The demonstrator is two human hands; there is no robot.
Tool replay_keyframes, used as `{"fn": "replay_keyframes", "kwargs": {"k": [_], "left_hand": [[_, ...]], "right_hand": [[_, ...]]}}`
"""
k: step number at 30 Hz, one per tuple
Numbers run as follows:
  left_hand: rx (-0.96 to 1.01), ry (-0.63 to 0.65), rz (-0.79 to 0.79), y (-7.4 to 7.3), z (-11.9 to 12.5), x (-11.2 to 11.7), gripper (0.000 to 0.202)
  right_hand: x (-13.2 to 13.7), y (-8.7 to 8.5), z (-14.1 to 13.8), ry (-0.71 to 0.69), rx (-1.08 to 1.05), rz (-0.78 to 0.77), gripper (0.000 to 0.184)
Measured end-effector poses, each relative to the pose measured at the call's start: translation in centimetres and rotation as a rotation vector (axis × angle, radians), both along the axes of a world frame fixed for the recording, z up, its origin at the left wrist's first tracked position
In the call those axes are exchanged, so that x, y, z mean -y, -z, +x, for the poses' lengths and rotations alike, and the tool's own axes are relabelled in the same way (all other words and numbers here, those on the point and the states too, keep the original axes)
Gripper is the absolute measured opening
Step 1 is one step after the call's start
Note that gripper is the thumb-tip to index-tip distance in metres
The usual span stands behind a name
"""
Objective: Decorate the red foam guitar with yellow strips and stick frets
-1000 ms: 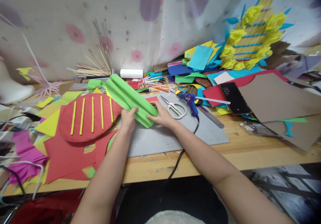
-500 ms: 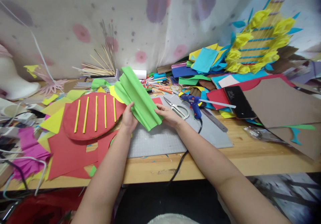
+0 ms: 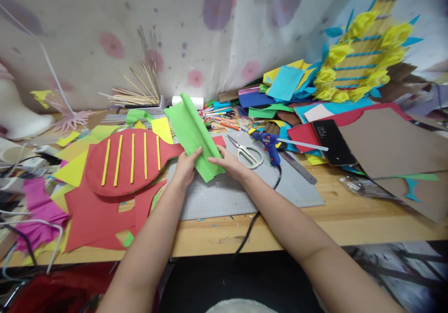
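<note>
A sheet of bright green crepe paper (image 3: 192,133), partly folded lengthwise, is held up above the grey cutting mat (image 3: 217,201). On its lower left side, my left hand (image 3: 187,166) grips it with the thumb over the front. My right hand (image 3: 229,162) has the lower right edge between thumb and fingers. Left of my hands lies a red paddle-shaped cutout (image 3: 140,161) with several yellow strips across it. White-handled scissors (image 3: 247,152) and a blue hot glue gun (image 3: 269,142) rest on the mat to the right of the paper.
Red paper scraps (image 3: 101,219) and magenta crepe paper (image 3: 40,215) cover the left side. A metal ruler (image 3: 299,168) lies by the glue gun's black cord (image 3: 250,229). At right are a black phone-like slab (image 3: 332,142), brown card (image 3: 392,140) and a guitar-shaped craft (image 3: 364,60) with yellow flowers.
The green paper has gone from loosely pleated and spread to a narrower fold, its right edge turned over. My left hand has moved slightly right, closer to my right hand.
</note>
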State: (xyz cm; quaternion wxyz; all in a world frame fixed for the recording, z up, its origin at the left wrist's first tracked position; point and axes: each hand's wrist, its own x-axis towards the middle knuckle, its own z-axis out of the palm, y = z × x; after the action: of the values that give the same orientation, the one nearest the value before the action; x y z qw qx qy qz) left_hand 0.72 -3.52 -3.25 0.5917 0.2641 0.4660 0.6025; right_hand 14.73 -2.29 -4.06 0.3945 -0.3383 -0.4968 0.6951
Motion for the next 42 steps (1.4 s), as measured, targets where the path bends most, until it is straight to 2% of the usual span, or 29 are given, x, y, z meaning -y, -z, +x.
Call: {"fn": "replay_keyframes", "kwargs": {"k": [6, 16, 25, 33, 42], "left_hand": [[-0.030, -0.084, -0.018, 0.1, -0.4, -0.3, 0.026], [-0.132, -0.147, -0.022, 0.4, -1.7, -0.8, 0.019], [-0.172, -0.071, -0.016, 0.7, -2.0, -0.8, 0.025], [-0.198, -0.085, -0.028, 0.4, -2.2, -0.8, 0.023], [-0.290, -0.011, -0.113, -0.5, -2.6, -0.3, 0.024]], "right_hand": [[-0.8, 0.8, 0.2, 0.068, 0.077, 0.004, 0.031], [-2.2, 2.2, 1.2, 0.230, 0.334, 0.291, 0.027], [-1.8, 1.7, 1.3, 0.361, 0.539, 0.480, 0.034], [-2.0, 1.5, 1.6, 0.441, 0.544, 0.518, 0.033], [-1.8, 0.9, 1.6, 0.378, 0.657, 0.484, 0.033]]}}
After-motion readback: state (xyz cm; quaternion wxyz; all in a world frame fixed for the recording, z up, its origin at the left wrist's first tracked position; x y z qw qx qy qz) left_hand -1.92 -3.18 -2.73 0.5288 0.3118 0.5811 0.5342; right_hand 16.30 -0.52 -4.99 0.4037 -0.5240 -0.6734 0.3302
